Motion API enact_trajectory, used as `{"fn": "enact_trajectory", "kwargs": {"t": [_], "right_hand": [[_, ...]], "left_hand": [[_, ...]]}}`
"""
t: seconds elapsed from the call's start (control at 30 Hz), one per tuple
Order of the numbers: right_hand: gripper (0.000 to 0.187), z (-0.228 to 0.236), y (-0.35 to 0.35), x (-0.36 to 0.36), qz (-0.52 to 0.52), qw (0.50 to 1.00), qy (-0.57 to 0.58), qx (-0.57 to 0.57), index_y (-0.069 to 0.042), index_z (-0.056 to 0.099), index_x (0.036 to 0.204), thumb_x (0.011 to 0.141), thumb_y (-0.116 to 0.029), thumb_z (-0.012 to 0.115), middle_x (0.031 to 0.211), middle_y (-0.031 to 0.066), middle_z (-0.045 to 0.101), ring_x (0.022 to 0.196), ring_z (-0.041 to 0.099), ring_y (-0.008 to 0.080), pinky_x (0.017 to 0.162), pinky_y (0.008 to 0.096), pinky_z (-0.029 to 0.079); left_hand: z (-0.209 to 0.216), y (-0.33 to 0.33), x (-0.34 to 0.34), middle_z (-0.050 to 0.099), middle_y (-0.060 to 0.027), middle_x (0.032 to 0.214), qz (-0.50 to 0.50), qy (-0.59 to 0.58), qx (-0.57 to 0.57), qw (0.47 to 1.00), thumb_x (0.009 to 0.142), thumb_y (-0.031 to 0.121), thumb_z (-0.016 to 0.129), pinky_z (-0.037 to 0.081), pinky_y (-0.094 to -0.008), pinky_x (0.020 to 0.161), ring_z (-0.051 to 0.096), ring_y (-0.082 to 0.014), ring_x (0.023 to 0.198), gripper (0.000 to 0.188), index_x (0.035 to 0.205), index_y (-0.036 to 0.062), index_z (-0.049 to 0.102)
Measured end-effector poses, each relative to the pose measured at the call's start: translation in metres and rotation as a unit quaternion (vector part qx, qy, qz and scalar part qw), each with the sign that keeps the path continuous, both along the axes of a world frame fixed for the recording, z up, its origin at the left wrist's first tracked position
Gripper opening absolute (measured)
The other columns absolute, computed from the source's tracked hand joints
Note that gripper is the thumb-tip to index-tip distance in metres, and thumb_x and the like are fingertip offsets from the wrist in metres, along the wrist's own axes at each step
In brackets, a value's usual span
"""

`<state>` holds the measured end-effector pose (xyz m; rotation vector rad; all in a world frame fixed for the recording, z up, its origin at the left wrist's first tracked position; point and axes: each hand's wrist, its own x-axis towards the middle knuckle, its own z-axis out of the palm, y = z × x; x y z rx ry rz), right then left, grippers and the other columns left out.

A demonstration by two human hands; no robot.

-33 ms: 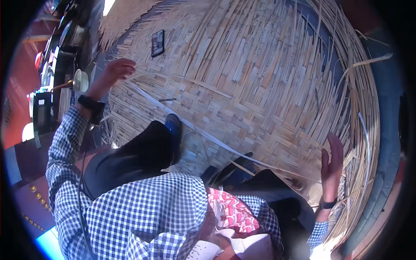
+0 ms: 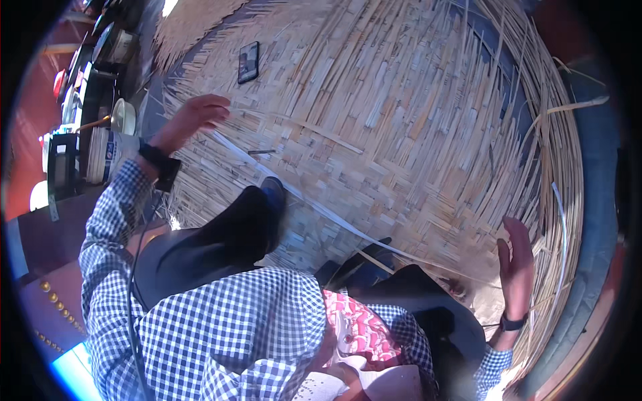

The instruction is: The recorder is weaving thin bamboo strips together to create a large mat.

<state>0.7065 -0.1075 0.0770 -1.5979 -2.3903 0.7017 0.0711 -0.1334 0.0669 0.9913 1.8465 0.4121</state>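
A large woven mat of split bamboo [image 2: 374,167] spreads before me, with loose strip ends fanning along its edges. Over its near left part reaches my left hand [image 2: 194,121], fingers loosely extended and spread a little, nothing seen in them. A long pale strip [image 2: 321,212] runs slantwise across the mat, from just below that hand toward my right side. My right hand [image 2: 517,271] is raised near the mat's right edge, thumb and fingers apart, with nothing between them. Beside it lies a thick band of long loose bamboo strips [image 2: 558,154].
A dark phone [image 2: 248,62] lies on the mat's far left part. Containers, among them a pale bowl [image 2: 123,117], crowd the left side. A shoe [image 2: 274,194] and my dark-trousered legs are at the near edge. Another woven piece [image 2: 190,23] lies at the far left.
My left hand has moved to the right over the mat. My right hand has shifted slightly downward. The view has tilted a little; the pale strip stays in place.
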Motion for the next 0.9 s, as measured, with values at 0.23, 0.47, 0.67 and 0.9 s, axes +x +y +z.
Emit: {"fn": "enact_trajectory", "kwargs": {"t": [0.23,0.47,0.67,0.9], "right_hand": [[0.033,0.092,0.040,-0.141,0.190,0.950,-0.032,-0.248,0.000,0.064,0.111,0.078,-0.001,0.069,0.100,0.0163,0.064,0.094,0.063,0.0339,0.082,0.0389,0.050],[0.036,0.002,0.000,-0.200,0.097,0.945,0.087,-0.302,-0.002,0.058,0.123,0.088,0.002,0.059,0.110,0.0110,0.064,0.103,0.064,0.0225,0.087,0.0315,0.050],[0.037,0.127,-0.016,-0.086,-0.089,0.955,-0.181,-0.218,-0.003,0.054,0.128,0.091,-0.002,0.056,0.114,0.0105,0.059,0.100,0.059,0.0189,0.089,0.0307,0.049],[0.037,0.330,-0.020,-0.178,-0.229,0.917,-0.256,-0.204,-0.001,0.052,0.130,0.093,-0.008,0.054,0.115,0.0099,0.058,0.100,0.057,0.0179,0.088,0.0293,0.047]], "left_hand": [[-0.206,-0.026,0.073,0.064,-0.0110,0.105,0.320,-0.454,-0.017,0.831,0.097,0.019,0.058,0.055,-0.0387,0.088,0.064,-0.0226,0.100,0.027,0.118,0.0026,0.054],[-0.222,0.003,0.038,0.061,-0.0057,0.108,0.509,-0.391,0.199,0.740,0.098,0.027,0.055,0.049,-0.0374,0.081,0.061,-0.0194,0.099,0.019,0.112,0.0152,0.052],[-0.147,0.053,0.067,0.061,-0.0068,0.097,0.397,-0.402,0.242,0.789,0.097,0.015,0.054,0.052,-0.0354,0.078,0.061,-0.0177,0.090,0.023,0.117,0.0064,0.047],[-0.075,0.113,0.084,0.068,-0.0048,0.093,-0.021,-0.521,0.251,0.815,0.099,0.014,0.054,0.054,-0.0294,0.080,0.067,-0.0144,0.087,0.032,0.128,0.0019,0.054]]}}
